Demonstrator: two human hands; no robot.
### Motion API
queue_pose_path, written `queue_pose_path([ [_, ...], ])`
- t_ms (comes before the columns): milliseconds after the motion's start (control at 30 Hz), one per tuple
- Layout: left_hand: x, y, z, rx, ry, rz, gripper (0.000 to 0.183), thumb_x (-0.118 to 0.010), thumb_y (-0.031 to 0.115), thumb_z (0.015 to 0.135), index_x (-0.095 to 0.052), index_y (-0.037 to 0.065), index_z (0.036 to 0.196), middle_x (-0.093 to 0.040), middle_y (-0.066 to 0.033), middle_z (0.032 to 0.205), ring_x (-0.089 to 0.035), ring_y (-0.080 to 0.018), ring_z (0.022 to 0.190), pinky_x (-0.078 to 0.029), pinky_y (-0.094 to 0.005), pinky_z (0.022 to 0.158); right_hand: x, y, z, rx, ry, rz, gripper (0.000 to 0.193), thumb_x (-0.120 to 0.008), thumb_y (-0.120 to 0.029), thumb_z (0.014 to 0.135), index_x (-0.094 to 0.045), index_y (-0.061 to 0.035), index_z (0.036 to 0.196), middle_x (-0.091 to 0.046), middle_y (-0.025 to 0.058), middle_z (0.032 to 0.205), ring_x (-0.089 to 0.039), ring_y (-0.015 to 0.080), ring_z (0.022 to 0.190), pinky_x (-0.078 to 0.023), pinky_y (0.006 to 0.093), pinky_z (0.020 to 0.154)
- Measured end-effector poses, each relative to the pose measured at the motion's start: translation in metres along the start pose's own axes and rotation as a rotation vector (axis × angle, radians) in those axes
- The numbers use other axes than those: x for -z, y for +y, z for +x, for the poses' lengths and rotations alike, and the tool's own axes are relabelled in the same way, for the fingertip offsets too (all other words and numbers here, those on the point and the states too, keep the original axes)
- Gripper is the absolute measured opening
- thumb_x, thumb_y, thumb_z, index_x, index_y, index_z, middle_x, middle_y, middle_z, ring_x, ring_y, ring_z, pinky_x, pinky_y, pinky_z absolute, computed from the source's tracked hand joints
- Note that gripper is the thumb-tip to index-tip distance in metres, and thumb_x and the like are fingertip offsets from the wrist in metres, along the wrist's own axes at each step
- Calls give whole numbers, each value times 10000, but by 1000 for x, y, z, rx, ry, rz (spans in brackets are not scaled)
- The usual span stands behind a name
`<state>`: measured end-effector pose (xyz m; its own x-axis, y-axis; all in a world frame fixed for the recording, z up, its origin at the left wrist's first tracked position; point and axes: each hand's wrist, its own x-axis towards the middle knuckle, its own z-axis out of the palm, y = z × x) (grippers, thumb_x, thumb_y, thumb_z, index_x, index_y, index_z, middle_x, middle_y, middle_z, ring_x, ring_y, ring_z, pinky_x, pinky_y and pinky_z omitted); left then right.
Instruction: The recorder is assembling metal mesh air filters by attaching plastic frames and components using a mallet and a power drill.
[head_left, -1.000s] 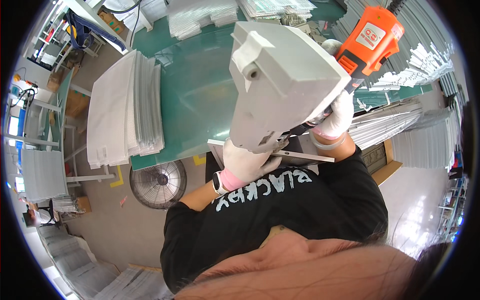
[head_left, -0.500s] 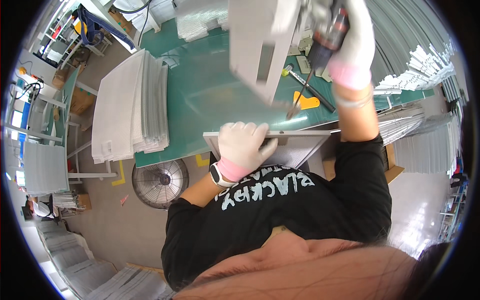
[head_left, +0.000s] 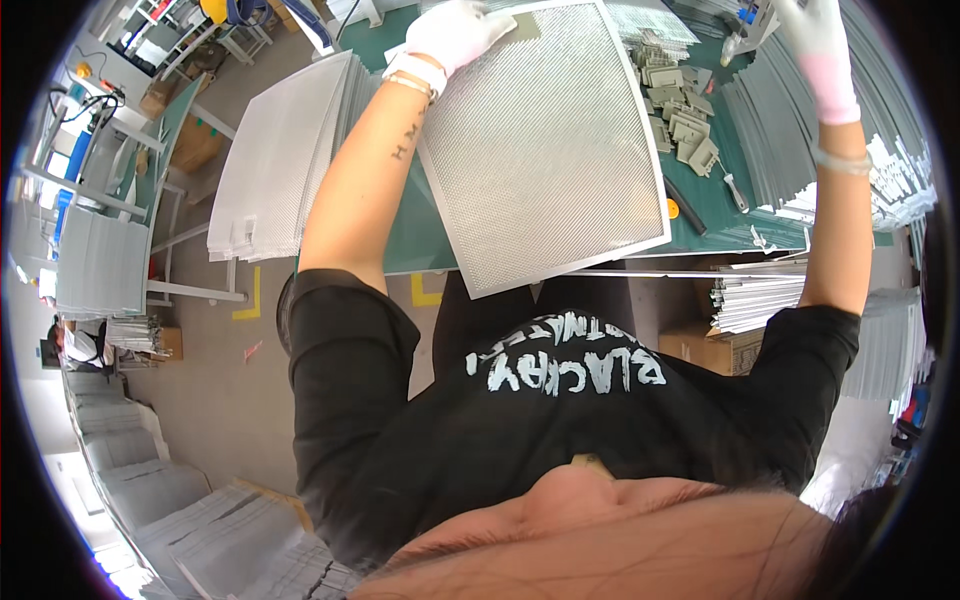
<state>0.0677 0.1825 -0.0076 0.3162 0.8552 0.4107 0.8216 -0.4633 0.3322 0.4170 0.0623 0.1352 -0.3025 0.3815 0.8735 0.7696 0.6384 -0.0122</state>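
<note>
Your left hand is at the upper left of the mesh panel, its grip unclear. The panel spans the green table, jutting past the near edge. Your right hand is cut off above, grip hidden.

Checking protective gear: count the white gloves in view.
2: one glove on the left hand, by the mesh panel; another on the right hand, at upper right. Others may be hidden.
</note>
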Motion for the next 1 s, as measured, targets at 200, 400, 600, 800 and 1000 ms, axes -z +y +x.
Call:
queue_pose_path([
  [200,45,34,1,110,-161,7,501,-541,486,893,-728,66,1092,-713,-165,1081,-666,-322,1038,-489,-395,930,-13,-54,-41,17,30,-445,749,-668,-20,782,-376,-12,1472,-415,217,1467,-379,362,1386,-309,409,1150],
  [400,37,111,-52,-608,330,120,368,-662,453,843,-712,89,869,-690,-89,816,-676,-266,812,-503,-404,800,-8,-54,-51,366,-270,-201,604,-728,-186,821,-518,-68,1374,-640,135,908,-607,288,709,-507,381,658],
  [600,109,144,-150,-634,543,161,547,-717,362,754,-633,68,1208,-588,-153,1214,-535,-385,1100,-394,-522,972,69,-95,-90,-208,-570,202,829,-772,-107,714,-432,-46,1468,-698,202,938,-674,350,743,-533,370,735],
  [800,122,-72,-261,303,400,693,617,-688,335,863,-515,19,1364,-512,-203,1397,-437,-435,1297,-324,-525,1117,208,-61,-194,-614,625,126,612,-488,-29,955,-282,-13,1531,-379,142,1541,-408,265,1386,-298,386,1174],
  [1000,133,-122,-299,853,-133,309,794,-655,471,874,-425,-76,1402,-432,-293,1447,-428,-424,1338,-354,-450,1109,309,-17,-147,-635,953,61,438,-468,-120,1025,-427,43,1429,-561,139,1346,-573,206,1211,-480,311,1004],
])
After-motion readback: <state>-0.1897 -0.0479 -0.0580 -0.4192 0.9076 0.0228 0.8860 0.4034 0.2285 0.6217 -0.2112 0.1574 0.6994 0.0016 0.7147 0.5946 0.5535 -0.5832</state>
